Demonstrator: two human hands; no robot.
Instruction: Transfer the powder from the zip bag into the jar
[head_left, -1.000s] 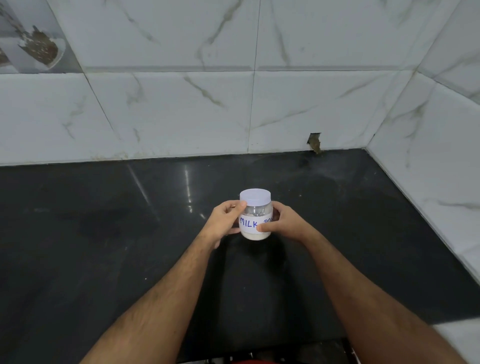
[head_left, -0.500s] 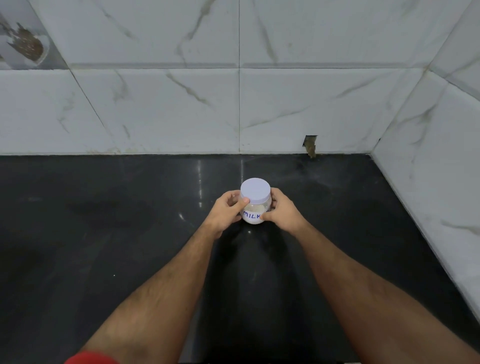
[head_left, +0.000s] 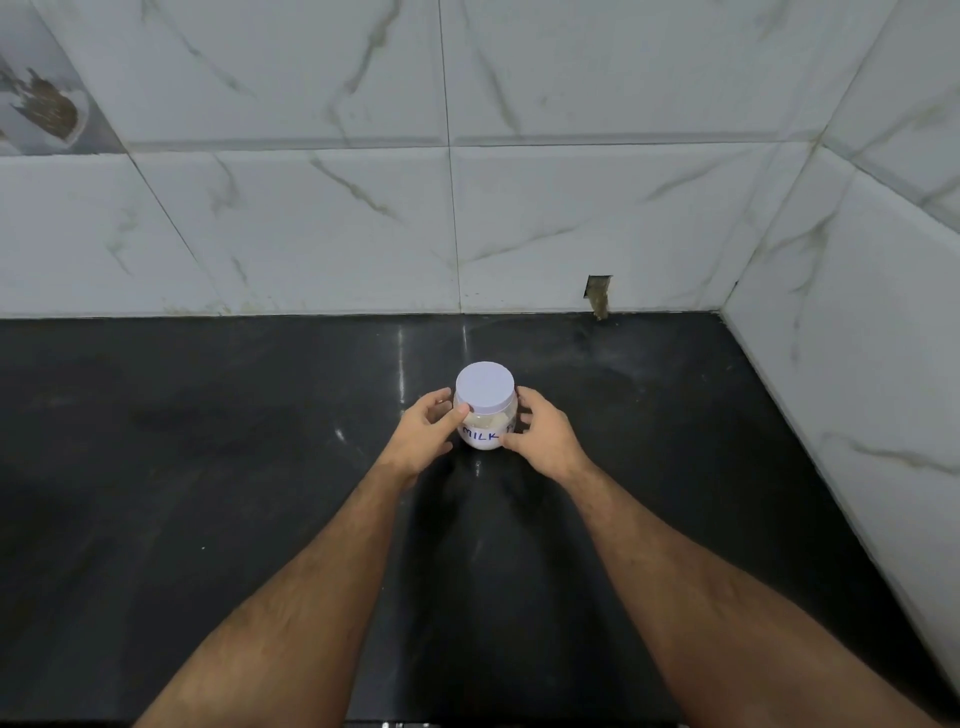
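1. Jar (head_left: 485, 415) is standing upright on the black counter (head_left: 208, 493), mid-counter, well short of the tiled wall (head_left: 311, 234).
2. Lid (head_left: 484, 388) is sitting on the jar — pale powder (head_left: 485, 419) showing under it, label reading "MILK".
3. Left hand (head_left: 423, 439) is gripping the jar's left side, thumb touching the lid rim.
4. Right hand (head_left: 540, 436) is gripping the right side — fingers curling around the jar.
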